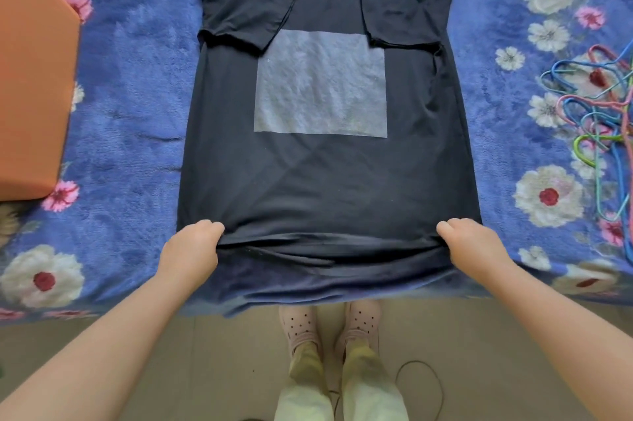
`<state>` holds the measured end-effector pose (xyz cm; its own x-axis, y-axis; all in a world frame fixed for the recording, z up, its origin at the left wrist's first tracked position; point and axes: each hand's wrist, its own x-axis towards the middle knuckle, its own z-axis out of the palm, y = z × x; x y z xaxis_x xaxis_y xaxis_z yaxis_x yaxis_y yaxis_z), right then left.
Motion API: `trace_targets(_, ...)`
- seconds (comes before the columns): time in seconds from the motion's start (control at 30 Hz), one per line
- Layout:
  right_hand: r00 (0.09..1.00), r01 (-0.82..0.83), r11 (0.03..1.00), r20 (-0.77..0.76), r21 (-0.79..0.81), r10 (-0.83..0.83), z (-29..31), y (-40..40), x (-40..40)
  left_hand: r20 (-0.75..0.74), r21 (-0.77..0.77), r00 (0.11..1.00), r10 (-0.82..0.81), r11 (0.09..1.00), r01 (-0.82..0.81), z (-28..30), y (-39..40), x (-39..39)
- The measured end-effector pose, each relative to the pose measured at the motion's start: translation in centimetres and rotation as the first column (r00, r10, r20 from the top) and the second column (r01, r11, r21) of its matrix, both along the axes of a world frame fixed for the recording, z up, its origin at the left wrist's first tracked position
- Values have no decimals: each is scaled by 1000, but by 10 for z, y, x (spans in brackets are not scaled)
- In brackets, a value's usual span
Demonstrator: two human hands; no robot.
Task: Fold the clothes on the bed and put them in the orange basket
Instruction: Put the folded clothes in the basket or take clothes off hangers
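orange basket (34, 78) sits at the far left on the bed (137, 112), only one side and a corner of it in view, so can't tell if anything's in it yet.

moving right: the left hand (191, 249) is curled round the lower left edge of the black shirt (325, 180), fabric pinched in the fingers. the shirt lies flat in the middle of the flowery blue blanket, collar at the far end, both short sleeves already tucked in over the chest, grey square print facing up. the hem end hangs a bit over the near edge of the bed. the right hand (476, 246) is doing the same on the lower right edge, so the hands are well apart, each clamped on its own side of the shirt.

looks to me like the step in hand is bringing the bottom up toward the collar. to do it well i'd lift both sides evenly, keep the cloth taut between the hands so the middle doesn't sag, and lay the hem down square with the shoulders so the tucked sleeves stay put. that soft blanket probably grabs the fabric a bit, so lift rather than drag.

far right there's a tangle of coloured hangers (596, 105) lying on the blanket, well apart from the shirt, not in any container.

once folded it has to travel left to the basket.
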<state>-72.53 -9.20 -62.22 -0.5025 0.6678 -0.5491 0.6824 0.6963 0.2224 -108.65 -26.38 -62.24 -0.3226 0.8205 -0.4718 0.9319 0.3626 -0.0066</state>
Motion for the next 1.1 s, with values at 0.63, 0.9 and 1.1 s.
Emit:
trace_targets(0.63,713,464,800,697,-380,-83,92,56,-55,214,-817,970,-113,524,241,101,69,-41)
trace_targets(0.9,897,416,889,250,-192,-365,78,138,-67,-60,-254,998,25,966,-39,92,135,-73)
trace_targets(1.1,951,303,953,-62,-19,-303,90,208,-71,-61,58,983,175,984,-171,87,198,-104)
